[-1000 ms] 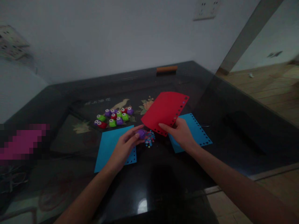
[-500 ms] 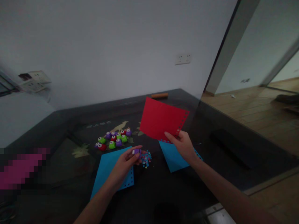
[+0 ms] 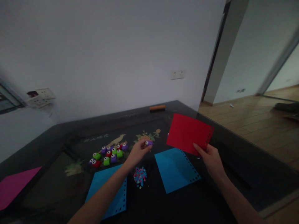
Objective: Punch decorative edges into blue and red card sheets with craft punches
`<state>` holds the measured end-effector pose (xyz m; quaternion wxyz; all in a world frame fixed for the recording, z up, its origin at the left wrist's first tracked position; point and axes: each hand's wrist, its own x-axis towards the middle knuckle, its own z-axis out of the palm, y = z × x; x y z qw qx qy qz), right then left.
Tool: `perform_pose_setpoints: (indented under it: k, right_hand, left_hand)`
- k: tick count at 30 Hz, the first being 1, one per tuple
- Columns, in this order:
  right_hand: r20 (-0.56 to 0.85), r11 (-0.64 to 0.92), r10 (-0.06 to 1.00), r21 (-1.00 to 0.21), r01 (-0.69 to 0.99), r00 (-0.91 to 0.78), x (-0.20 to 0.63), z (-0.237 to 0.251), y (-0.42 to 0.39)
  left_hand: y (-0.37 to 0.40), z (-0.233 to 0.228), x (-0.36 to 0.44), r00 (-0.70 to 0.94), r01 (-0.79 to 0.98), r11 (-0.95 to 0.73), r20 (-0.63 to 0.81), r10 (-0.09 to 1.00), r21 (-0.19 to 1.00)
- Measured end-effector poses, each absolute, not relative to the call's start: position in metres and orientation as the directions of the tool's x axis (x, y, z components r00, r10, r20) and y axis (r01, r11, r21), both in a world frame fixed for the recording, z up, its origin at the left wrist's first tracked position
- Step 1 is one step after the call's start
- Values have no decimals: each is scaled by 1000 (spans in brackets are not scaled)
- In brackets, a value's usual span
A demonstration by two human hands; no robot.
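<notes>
My left hand (image 3: 137, 152) holds a small purple paper punch (image 3: 148, 143) raised above the dark table (image 3: 58, 137). My right hand (image 3: 211, 159) grips the lower edge of a red sheet (image 3: 188, 132) with a row of punched holes down its right side, lifted off the table to the right. Below the punch lies a little heap of coloured paper bits (image 3: 140, 175). Two blue sheets with punched edges lie flat: one (image 3: 176, 169) under the red sheet, one (image 3: 109, 189) under my left forearm.
A cluster of several green, red and purple punches (image 3: 107, 153) sits left of my left hand. A pink sheet (image 3: 14, 186) lies at the table's left edge, an orange object (image 3: 157, 108) at the far edge. The wall stands behind; wooden floor opens to the right.
My left hand lifted the purple punch up and away from the heap of bits. My right hand carried the red sheet to the right. The camera tilted upward.
</notes>
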<state>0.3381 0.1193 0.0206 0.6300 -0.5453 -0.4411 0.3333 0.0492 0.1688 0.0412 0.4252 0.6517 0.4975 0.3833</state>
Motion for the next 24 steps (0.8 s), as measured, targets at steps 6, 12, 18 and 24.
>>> perform_pose_setpoints:
  k: [6,12,18,24]
  right_hand:
    - [129,185,902,-978,-100,411,338,20,122]
    - [127,201,901,-969,-141,414,339,25,120]
    - [137,197,910,-974,-117,392,336,27,118]
    - [132,183,925,-976,-114,358,335,26,118]
  left_hand:
    - [240,27,100,196,482,-182,97,976,857]
    - [267,12,130,197,635,-199,93,976,747]
    - [269,12,139,170,704,-193,102,980,683]
    - [255,22,142,126,676,-192,146,981,711]
